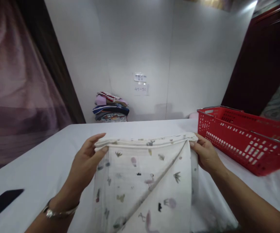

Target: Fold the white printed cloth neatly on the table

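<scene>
A white cloth [140, 174] printed with flamingos, balloons and leaves hangs in folds between my two hands over the white table. My left hand [90, 158] pinches its upper left corner, thumb in front and fingers behind. At the upper right corner my right hand [204, 152] grips the cloth the same way. The top edge is doubled over in several layers and runs nearly level. A diagonal fold line crosses the front of the cloth. Its lower end runs out of view at the bottom.
A red plastic basket [242, 139] stands on the table [57, 152] at the right. Folded clothes [110, 108] are stacked at the back by the wall, below paper labels [141, 84]. A flat black object [1, 204] lies at the left edge. A pinkish curtain [16, 81] hangs at left.
</scene>
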A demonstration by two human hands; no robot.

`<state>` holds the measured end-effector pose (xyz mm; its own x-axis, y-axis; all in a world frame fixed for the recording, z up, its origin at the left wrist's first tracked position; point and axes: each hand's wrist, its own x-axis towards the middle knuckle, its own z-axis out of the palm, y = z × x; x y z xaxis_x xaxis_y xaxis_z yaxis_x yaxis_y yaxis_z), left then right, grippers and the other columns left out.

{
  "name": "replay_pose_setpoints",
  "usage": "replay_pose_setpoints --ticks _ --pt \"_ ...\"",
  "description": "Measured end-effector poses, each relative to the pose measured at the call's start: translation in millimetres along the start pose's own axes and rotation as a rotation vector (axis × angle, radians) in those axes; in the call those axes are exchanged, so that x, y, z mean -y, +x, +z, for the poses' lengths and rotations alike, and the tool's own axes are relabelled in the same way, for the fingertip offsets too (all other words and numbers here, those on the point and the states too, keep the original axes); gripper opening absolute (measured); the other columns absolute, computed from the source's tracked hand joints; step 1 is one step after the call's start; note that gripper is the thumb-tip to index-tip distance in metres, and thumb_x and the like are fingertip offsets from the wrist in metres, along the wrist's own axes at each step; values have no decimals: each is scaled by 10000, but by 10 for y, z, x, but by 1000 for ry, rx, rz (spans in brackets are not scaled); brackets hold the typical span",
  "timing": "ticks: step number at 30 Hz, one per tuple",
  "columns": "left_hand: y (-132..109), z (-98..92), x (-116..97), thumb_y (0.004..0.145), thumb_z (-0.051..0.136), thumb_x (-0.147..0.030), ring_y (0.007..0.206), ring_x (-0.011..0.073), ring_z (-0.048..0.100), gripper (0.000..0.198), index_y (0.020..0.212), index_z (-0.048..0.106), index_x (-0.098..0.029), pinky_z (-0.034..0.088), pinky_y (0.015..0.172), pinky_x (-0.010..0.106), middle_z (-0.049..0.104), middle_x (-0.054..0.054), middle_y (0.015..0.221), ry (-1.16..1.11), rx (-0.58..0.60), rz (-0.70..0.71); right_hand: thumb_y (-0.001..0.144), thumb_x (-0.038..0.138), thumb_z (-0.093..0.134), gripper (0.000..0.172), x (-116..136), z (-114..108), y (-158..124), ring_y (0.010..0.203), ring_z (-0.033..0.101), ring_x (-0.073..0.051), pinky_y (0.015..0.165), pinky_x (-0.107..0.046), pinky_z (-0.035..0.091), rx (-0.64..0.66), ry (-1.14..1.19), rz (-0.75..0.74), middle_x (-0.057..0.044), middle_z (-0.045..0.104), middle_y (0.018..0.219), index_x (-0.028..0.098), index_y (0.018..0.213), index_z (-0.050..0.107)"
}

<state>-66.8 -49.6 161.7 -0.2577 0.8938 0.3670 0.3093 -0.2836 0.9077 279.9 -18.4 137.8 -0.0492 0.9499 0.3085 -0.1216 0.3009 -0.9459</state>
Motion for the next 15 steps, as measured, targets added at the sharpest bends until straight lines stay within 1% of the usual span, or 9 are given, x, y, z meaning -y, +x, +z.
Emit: replay_pose_setpoints --ticks 1,3,5,6,8,9,11,12,15 --pt "42 0 11 666 631 -441 657 157 609 585 1185 475 -220 490 528 231 640 19 861 -48 27 -73 686 377 664 334 -18 43 25 689 610 -180 581 -255 471 11 51 64 -36 666 829 200 958 590" --pt "148 30 180 651 651 -410 639 152 610 550 1142 507 -207 485 528 233 646 23 849 -138 85 -201 681 372 667 300 -148 124 101 606 602 -159 532 -241 460 21 122 190 -21 664 743 188 909 598" --pt "267 109 514 639 662 -359 685 155 617 494 1080 532 -178 493 589 249 649 42 883 -218 175 -301 671 359 673 252 -402 190 215 529 574 -134 490 -223 444 -1 146 289 -3 644 653 173 825 599" --pt "322 167 717 633 662 -333 699 153 617 458 1041 543 -165 490 607 249 650 50 886 -225 188 -345 669 346 675 230 -565 217 283 510 561 -123 477 -213 436 -24 138 329 1 635 629 166 789 595" --pt "408 315 1125 660 622 -290 731 155 616 366 990 557 -145 482 615 242 648 63 889 -115 239 -441 654 312 676 192 -918 253 426 496 553 -123 464 -213 434 -66 69 435 4 621 582 160 730 587" --pt "439 396 1307 675 599 -275 738 155 615 332 975 556 -137 479 616 240 649 64 876 -19 228 -491 650 297 673 173 -1089 260 495 501 557 -126 472 -216 441 -92 16 499 4 617 565 159 702 583" --pt "484 547 1589 687 580 -241 734 167 615 297 954 553 -113 473 612 248 650 78 839 50 207 -527 650 277 667 154 -1377 252 616 512 569 -139 479 -231 453 -116 -32 565 -7 622 556 154 688 582" --pt "505 607 1683 692 572 -226 735 168 615 286 955 551 -113 470 619 250 650 76 833 78 199 -529 648 272 666 151 -1487 236 665 522 578 -148 486 -241 460 -117 -50 596 -18 629 561 149 686 586" --pt "568 688 1804 701 568 -206 749 180 610 267 953 561 -119 464 651 267 648 76 845 139 199 -488 642 270 669 163 -1686 163 760 570 609 -177 520 -272 486 -100 -82 666 -56 663 620 133 707 608"
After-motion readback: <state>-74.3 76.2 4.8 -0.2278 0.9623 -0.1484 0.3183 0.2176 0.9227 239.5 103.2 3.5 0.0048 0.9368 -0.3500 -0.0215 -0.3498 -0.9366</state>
